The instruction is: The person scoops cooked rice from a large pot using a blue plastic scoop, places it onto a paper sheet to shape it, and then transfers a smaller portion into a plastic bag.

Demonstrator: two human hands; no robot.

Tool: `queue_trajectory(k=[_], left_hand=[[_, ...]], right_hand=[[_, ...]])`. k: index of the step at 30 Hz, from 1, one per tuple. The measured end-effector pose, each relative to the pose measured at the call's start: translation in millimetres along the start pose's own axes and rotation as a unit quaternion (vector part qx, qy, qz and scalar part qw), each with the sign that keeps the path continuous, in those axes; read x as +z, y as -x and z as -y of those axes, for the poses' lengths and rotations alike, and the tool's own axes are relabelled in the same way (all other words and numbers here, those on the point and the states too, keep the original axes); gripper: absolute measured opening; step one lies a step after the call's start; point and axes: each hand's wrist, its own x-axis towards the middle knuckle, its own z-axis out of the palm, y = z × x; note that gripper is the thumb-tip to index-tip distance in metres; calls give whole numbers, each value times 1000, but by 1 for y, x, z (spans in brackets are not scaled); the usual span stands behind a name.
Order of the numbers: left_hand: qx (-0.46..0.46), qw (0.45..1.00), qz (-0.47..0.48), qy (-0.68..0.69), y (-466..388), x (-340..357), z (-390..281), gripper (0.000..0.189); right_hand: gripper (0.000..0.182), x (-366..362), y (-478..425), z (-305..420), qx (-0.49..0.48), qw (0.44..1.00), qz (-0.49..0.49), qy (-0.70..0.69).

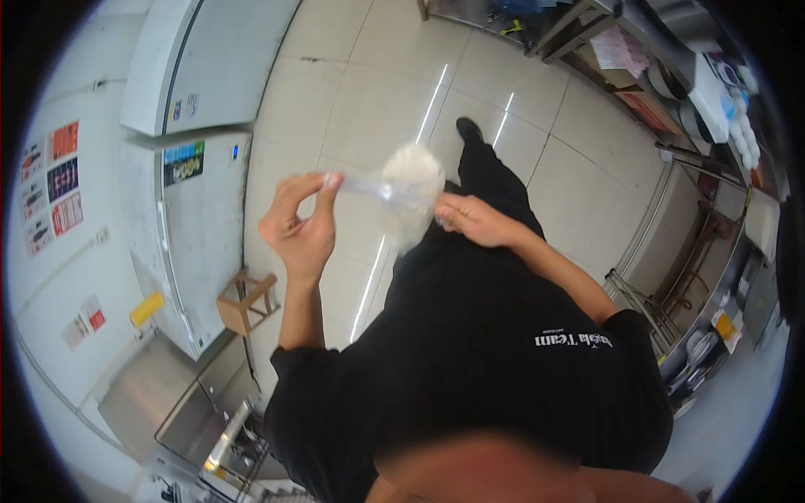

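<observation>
Between my two hands, over the floor, hangs a clear plastic bag with a whitish, rounded mass in or behind it. Motion blur hides what the mass is. My left hand pinches one end of the stretched plastic between thumb and forefinger. At the other end, my right hand is closed around the gathered edge of the bag, beside the whitish mass. Both hands are held out in front of my black shirt.
White refrigerators or freezers line the left wall. A brown stool stands beside them, near a stainless steel counter. Metal shelving with goods is at the upper right; a rack with utensils is at right. Pale tiles cover the floor.
</observation>
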Motion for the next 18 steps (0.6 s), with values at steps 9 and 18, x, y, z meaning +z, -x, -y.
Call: queue_trajectory(k=[9,18], left_hand=[[158,979,78,-101,-126,86,35,12],[-33,976,214,15,-155,327,83,11]], right_hand=[[32,-136,-66,13,72,995,-36,-61],[46,-306,-213,-56,-103,904,-247,333]])
